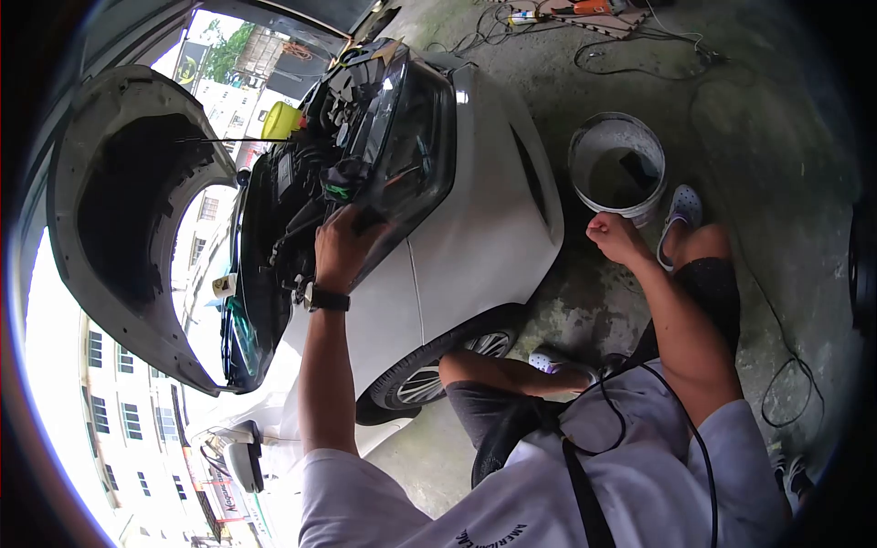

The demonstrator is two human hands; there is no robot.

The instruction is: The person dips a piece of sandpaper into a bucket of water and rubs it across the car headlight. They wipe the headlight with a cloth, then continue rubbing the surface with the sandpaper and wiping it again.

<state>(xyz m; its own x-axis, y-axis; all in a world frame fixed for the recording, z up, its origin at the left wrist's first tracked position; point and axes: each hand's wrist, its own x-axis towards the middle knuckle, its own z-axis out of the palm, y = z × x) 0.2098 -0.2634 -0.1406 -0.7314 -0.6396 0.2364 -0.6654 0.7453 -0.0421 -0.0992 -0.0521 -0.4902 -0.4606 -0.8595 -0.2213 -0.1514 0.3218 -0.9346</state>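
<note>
A: why's the left hand (344,247) by the headlight's (418,166) edge?
B: bracing, maybe? can't tell its grip. right hand's (618,237) fingers are curled, look empty, near the bucket (586,153), probably parked within reach.

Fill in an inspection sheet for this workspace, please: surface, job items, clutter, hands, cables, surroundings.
Surface: concrete floor, stained and patchy.
Job items: pale car, hood raised; bucket on the floor, dark item inside.
Clutter: yellow container by the engine bay; orange item at the upper edge, partly cut off.
Hands: left hand at the car's front edge, grip unclear; right hand curled near the bucket, contact unclear.
Cables: black cable loops across the floor at right.
Surroundings: buildings outside.
</note>
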